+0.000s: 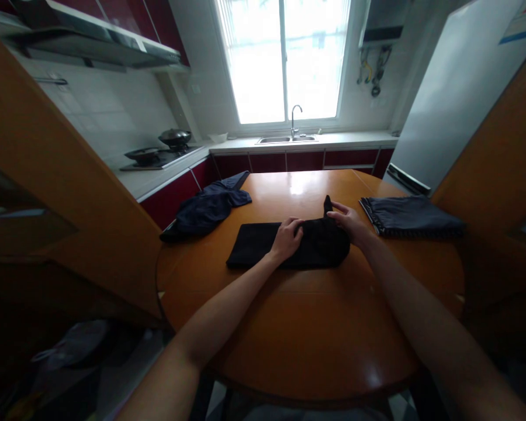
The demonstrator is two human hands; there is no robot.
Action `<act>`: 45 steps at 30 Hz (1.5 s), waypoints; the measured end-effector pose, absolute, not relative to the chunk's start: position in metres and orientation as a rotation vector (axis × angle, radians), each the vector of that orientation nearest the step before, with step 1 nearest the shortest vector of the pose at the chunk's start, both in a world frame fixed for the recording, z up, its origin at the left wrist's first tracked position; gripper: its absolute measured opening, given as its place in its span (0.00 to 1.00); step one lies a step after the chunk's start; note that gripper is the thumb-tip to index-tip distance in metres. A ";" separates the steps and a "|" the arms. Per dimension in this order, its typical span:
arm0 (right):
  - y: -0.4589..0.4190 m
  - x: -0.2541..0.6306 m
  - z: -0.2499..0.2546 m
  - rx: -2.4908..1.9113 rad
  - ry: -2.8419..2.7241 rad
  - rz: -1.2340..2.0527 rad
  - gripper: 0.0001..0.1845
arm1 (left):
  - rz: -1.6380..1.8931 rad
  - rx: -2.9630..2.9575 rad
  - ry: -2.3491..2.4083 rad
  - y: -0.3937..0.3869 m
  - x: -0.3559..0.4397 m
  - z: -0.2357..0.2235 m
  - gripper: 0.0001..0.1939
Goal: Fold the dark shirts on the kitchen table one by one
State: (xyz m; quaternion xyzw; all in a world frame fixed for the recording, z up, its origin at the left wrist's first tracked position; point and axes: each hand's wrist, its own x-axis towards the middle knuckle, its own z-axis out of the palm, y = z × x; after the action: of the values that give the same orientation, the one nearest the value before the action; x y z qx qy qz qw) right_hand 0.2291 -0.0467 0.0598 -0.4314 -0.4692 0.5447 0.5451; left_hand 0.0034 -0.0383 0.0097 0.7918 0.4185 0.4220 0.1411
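Black cloth (311, 248), folded oblong on wooden table (315, 327), far right corner raised

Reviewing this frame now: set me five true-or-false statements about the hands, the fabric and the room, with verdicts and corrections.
1. The left hand rests on the black cloth. True.

2. A folded grey-blue cloth lies on the table, to the right of the right hand. True.

3. The right hand lies flat on bare wood. False: its fingers hold a raised end of the black cloth.

4. All the fabric is in one stack. False: three separate pieces show, and the crumpled navy garment lies apart at the table's left side.

5. The window is above the sink. True.
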 end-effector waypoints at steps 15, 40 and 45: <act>-0.049 0.161 0.020 -1.177 -1.339 1.228 0.31 | 1.179 1.845 0.999 -0.040 0.016 -0.002 0.26; -0.094 0.150 0.059 -1.019 -1.458 0.297 0.13 | 1.225 1.339 0.831 -0.044 -0.027 0.065 0.39; -0.117 0.134 0.052 -0.933 -1.726 0.149 0.19 | 1.283 1.293 0.829 -0.046 -0.049 0.095 0.39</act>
State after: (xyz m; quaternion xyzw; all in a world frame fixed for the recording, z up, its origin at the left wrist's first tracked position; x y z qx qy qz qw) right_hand 0.1336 -0.1169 0.0516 -0.3948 -0.7304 0.0630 0.5537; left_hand -0.0485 -0.0459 0.0951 0.5438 0.3489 0.5397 0.5397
